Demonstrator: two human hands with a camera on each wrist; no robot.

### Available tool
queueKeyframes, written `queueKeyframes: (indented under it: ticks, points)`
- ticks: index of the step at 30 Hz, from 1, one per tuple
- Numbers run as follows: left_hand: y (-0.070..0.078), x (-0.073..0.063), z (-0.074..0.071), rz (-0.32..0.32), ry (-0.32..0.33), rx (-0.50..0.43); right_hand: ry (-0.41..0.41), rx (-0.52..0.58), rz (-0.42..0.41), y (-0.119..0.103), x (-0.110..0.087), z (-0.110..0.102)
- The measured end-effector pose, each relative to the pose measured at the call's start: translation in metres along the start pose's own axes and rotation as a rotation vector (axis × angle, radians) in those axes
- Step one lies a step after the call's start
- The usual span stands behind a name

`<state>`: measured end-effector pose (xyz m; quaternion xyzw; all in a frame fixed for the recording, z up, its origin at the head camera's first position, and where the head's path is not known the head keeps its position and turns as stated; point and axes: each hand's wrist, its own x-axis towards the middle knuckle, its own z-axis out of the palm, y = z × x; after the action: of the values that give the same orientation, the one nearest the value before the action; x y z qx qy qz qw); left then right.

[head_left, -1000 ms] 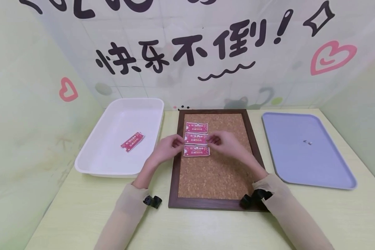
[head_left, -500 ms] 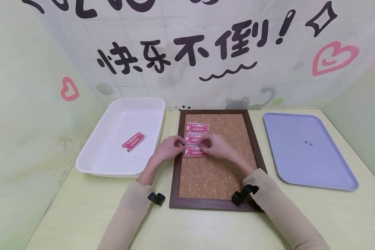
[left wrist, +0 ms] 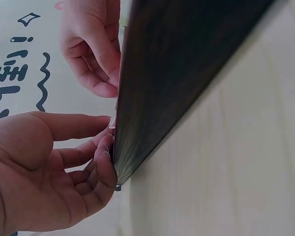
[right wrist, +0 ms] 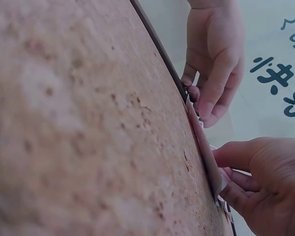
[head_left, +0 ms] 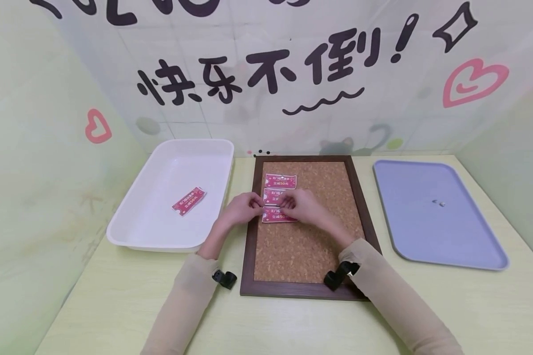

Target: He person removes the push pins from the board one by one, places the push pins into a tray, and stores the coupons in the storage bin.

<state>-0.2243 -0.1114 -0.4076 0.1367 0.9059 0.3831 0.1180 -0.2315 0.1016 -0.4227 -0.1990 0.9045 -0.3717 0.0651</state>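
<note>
Several pink coupons lie in a column on the framed cork board (head_left: 308,251). The top coupon (head_left: 281,181) shows whole. The middle coupon (head_left: 272,196) and bottom coupon (head_left: 273,215) are partly covered by my right hand (head_left: 305,206). Its thumb and curled fingers are at the seam between these two; I cannot tell whether they pinch anything. My left hand (head_left: 242,208) pinches a coupon's left edge near that seam, at the board's left frame. In the left wrist view, a small bit of paper (left wrist: 112,125) shows at the left thumb's tip.
A white basin (head_left: 137,239) at the left holds another pink coupon (head_left: 189,201), lying at a slant. On the right lies a lavender tray (head_left: 439,236) with tiny shiny pieces (head_left: 441,203) on it. A printed backdrop (head_left: 248,128) rises behind the table.
My right hand has moved left from the coupons' right edge onto the middle and bottom coupons. My left hand has stayed at the left edge.
</note>
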Motion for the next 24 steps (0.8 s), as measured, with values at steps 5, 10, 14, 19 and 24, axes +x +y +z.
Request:
queueKeyframes:
  ticks: [5,10,14,19,24]
  points:
    - [-0.0008,0.0007,0.0001,-0.005,0.004,-0.008,0.014,-0.008,-0.032,-0.0014,0.0017,0.0035]
    - [0.0016,0.0006,0.0006,-0.005,-0.002,0.013,0.013,-0.022,-0.015,-0.0041,0.0025,0.005]
    - [0.0037,0.0016,0.002,-0.007,-0.006,0.036,0.007,-0.032,0.013,-0.0066,0.003,0.0049]
    - [0.0043,0.0052,0.0037,-0.016,-0.004,0.072,-0.002,-0.032,0.042,-0.0074,0.0039,0.0049]
    - [0.0053,0.0071,0.005,-0.021,-0.023,0.093,-0.002,-0.019,0.04,-0.0063,0.0043,0.0054]
